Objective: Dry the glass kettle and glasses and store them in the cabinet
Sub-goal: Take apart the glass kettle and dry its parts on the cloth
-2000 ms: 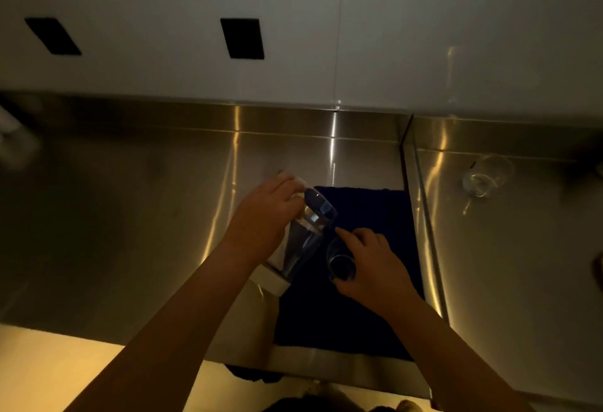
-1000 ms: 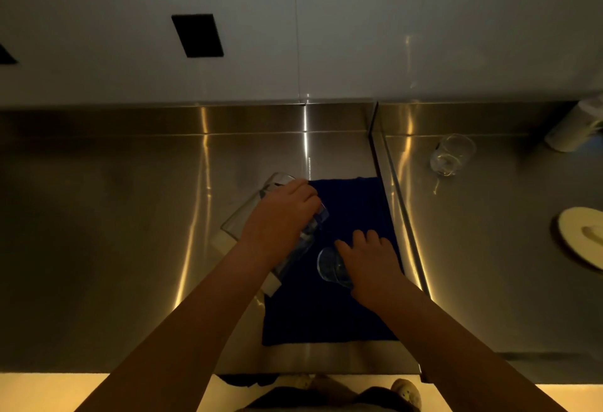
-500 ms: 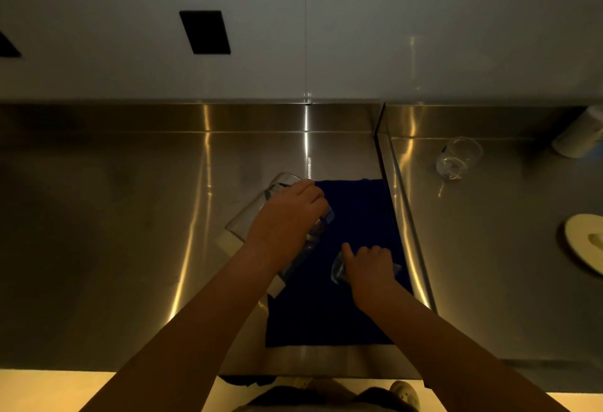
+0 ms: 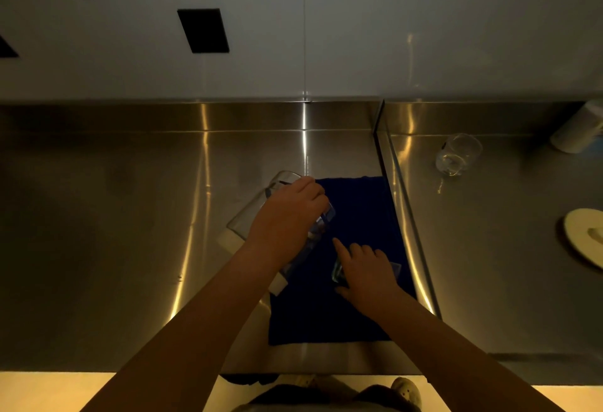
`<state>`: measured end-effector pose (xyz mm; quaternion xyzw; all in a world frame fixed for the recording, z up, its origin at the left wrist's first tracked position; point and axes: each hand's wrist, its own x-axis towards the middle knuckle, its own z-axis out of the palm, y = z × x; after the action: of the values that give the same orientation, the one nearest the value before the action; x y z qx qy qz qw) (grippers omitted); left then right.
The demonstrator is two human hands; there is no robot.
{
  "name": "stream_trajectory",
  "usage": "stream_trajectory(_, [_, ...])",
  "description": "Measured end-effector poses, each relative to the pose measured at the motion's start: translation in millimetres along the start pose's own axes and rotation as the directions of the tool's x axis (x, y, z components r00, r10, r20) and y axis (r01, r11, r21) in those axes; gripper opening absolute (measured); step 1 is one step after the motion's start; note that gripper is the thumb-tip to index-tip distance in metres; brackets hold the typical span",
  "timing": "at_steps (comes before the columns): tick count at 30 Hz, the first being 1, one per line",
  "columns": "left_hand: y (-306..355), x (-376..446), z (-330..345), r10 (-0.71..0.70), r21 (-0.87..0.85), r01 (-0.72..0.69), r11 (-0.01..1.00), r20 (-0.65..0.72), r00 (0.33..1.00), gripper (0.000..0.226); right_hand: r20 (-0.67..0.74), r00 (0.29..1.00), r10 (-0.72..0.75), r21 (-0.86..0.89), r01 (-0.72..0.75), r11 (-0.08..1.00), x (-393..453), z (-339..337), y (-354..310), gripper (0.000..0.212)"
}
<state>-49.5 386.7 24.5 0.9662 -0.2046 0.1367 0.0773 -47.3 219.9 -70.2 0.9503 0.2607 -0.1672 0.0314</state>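
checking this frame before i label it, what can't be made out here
Head view only:
- Small glass on the dark blue towel: mostly covered by the right hand, so the grip on it is unclear.
- Glass kettle: its middle is hidden under the left hand; whether it is wet is lost in dim light.
- White container and pale round object: cut off by the right edge.

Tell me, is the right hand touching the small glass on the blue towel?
Touching. The head view shows the right hand lying over the small glass on the blue towel, fingers wrapped around its top with no gap visible.
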Motion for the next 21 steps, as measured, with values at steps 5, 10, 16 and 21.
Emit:
stream_trajectory(5, [0,0,2,-0.022,0.004,0.022,1.000,0.038,0.999,0.018,-0.048,0.997,-0.054,0.031,0.055,0.998,-2,-2,2,0.071])
stream_trajectory(10, [-3,-1,3,-0.018,0.029,0.016,0.999,0.052,0.998,0.019,-0.121,0.989,-0.086,0.053,0.093,0.994,-10,-8,-4,0.064])
stream_trajectory(16, [-3,0,2,-0.007,0.027,0.006,1.000,0.034,0.999,0.025,-0.188,0.978,-0.095,0.116,0.118,0.986,-13,-20,-12,0.066])
stream_trajectory(21, [-2,-1,2,-0.018,0.018,0.017,1.000,0.045,0.999,0.024,-0.209,0.975,-0.073,0.155,0.107,0.982,-18,-26,-15,0.068])
